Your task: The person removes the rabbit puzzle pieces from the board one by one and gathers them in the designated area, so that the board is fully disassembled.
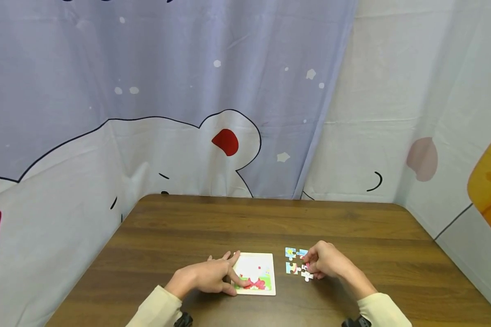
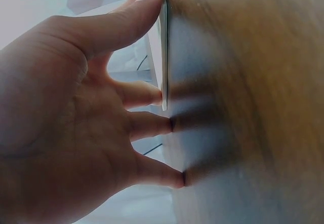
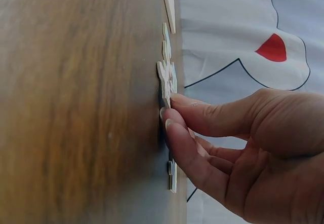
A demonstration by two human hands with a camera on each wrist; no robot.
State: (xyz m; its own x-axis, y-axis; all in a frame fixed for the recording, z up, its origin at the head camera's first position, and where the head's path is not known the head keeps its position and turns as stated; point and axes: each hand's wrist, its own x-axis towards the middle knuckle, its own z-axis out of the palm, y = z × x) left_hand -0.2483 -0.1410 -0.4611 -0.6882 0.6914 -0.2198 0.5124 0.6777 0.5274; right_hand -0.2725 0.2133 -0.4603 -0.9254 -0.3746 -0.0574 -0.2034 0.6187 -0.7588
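Note:
A square puzzle tray (image 1: 274,277) with a pale rim lies on the table; green and pink-red artwork shows along its lower part. My left hand (image 1: 210,274) spreads its fingers over the tray's left side. In the left wrist view its thumb (image 2: 144,11) rests on the tray's edge, while two fingertips touch the tabletop. To the right of the tray, my right hand (image 1: 330,261) pinches a jigsaw piece (image 3: 164,84) between thumb and fingers, low over the table. Other jigsaw pieces (image 1: 290,268) lie around it, partly hidden by the fingers.
Brown wooden table (image 1: 180,227) extends around the tray and pieces. A printed curtain (image 1: 167,68) hangs along its back edge, and more white cloth (image 1: 446,109) hangs along the right side.

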